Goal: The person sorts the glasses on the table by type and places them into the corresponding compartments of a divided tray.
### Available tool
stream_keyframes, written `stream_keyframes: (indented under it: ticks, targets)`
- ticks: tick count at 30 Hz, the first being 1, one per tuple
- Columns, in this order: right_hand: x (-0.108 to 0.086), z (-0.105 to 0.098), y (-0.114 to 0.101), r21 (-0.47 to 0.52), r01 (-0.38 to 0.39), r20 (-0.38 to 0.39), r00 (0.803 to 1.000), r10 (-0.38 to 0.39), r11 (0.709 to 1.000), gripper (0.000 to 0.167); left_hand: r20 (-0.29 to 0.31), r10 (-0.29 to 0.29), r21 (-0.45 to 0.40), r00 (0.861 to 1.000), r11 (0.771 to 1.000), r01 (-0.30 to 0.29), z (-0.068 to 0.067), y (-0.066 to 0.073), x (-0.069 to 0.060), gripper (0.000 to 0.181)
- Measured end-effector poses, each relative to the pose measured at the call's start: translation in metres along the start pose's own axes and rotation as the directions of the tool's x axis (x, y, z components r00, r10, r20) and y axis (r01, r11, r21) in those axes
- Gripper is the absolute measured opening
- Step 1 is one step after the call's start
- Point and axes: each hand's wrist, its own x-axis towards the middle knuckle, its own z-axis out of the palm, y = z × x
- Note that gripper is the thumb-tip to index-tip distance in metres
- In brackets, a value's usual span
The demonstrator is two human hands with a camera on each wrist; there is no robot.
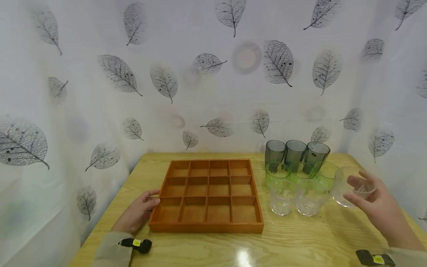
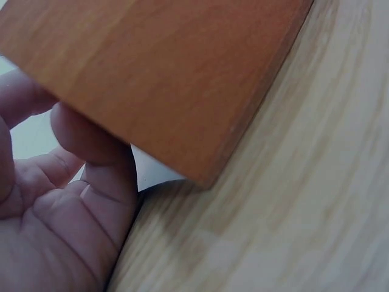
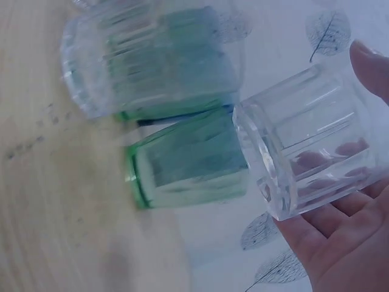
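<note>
A brown wooden tray [image 1: 206, 227] with several square compartments lies flat on the table. My left hand [image 1: 138, 211] rests against its left side wall, thumb and fingertips touching the wood; in the left wrist view the thumb [image 2: 91, 140] meets the lower edge of the tray wall [image 2: 158, 85]. On the right, my right hand [image 1: 380, 204] holds a clear glass [image 1: 343, 187], tilted and raised off the table, between thumb and fingers. That faceted clear glass [image 3: 310, 146] shows close up in the right wrist view, the fingers visible through it.
Left of the held glass stand two clear glasses [image 1: 281, 205], [image 1: 307, 207]. Behind them are three green-tinted glasses [image 1: 277, 174], then three tall dark grey glasses [image 1: 275, 150]. A leaf-print curtain [image 1: 213, 92] hangs behind the wooden table [image 1: 186, 248].
</note>
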Motion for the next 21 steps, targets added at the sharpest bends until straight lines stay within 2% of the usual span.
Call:
stream_keyframes:
  ticks: [6, 15, 21]
  targets:
    - [0.006, -0.005, -0.025, -0.006, 0.05, -0.018, 0.999, -0.05, 0.999, 0.089, 0.001, 0.006, -0.008, 1.0, 1.0, -0.006, 0.001, 0.001, 0.0, 0.061]
    - [0.016, 0.013, -0.064, 0.125, 0.148, 0.083, 0.984, -0.159, 0.981, 0.083, 0.017, 0.006, -0.015, 1.0, 1.0, -0.006, -0.001, 0.0, 0.0, 0.061]
    - [0.023, 0.031, -0.094, 0.153, 0.139, 0.132, 0.978, -0.159, 0.978, 0.08, 0.03, 0.006, -0.004, 1.0, 1.0, -0.006, -0.002, 0.0, 0.001, 0.061]
